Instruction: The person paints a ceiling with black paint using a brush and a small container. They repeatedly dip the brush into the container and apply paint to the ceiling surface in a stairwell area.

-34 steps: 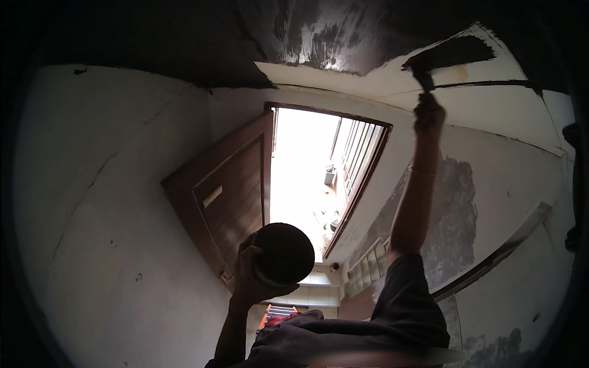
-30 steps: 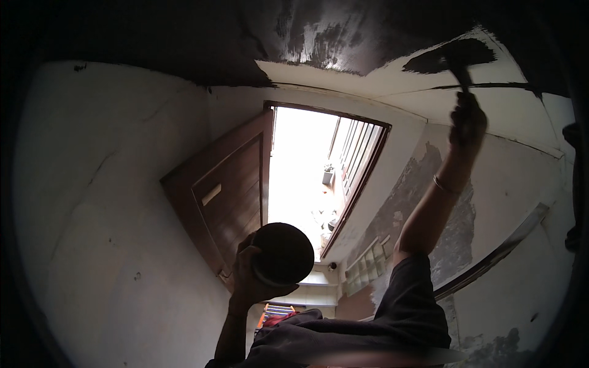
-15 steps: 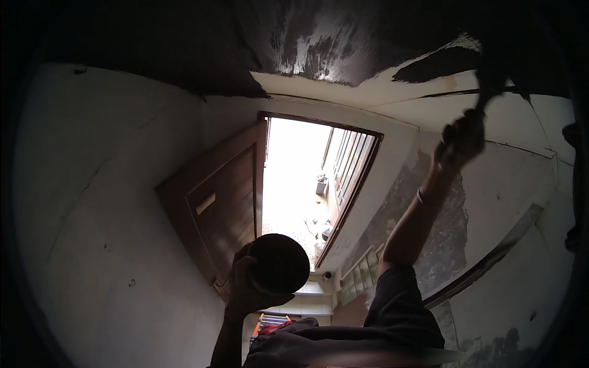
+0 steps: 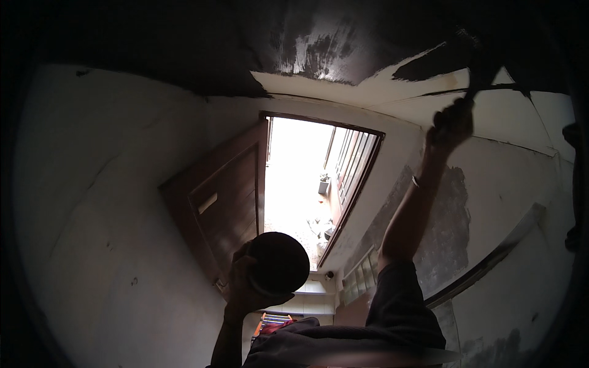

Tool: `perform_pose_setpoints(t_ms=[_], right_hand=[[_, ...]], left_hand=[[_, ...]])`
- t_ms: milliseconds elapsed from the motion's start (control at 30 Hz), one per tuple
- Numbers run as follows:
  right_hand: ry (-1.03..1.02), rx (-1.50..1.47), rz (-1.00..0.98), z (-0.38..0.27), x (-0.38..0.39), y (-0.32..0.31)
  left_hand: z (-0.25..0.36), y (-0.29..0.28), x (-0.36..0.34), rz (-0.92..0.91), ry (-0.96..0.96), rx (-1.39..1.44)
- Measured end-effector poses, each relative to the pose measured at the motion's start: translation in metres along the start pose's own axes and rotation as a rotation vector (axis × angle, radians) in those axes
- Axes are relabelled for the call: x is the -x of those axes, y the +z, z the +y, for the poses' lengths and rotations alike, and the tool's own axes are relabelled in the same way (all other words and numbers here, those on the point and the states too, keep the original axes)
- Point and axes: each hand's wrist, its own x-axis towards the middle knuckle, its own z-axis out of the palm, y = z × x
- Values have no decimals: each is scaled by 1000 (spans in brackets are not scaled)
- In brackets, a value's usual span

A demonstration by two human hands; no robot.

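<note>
My left hand (image 4: 244, 283) is closed around the side of a round dark tub (image 4: 279, 262), held low in front of me; its contents are lost in shadow. High on the right, my raised right hand (image 4: 453, 124) grips the handle of a dark paintbrush (image 4: 483, 70). The brush head is against the ceiling or very near it, where its outline merges with the black coat. Black paint (image 4: 184, 43) covers much of the ceiling, with streaky thin patches in the middle. A pale unpainted strip (image 4: 307, 84) runs along the ceiling's edge above the doorway.
A brown door (image 4: 227, 196) stands ajar beside a bright doorway, with a potted plant (image 4: 323, 183) outside. White walls are on both sides, the right one with a grey patch (image 4: 451, 211) and a dark slanting strip (image 4: 491, 264). Something orange-framed (image 4: 261, 322) is low down.
My right hand and the brush have shifted left and slightly up. Black now covers more of the pale area beside the brush. My left hand and the tub have hardly moved.
</note>
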Motion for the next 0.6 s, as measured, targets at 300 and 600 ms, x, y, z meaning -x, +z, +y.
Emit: perform_pose_setpoints(t_ms=[300, 600], right_hand=[[93, -101, 130, 0, 18, -16], [214, -94, 61, 6, 22, 4]], left_hand=[[2, 1, 1, -8, 19, -1], [4, 1, 0, -23, -6, 30]])
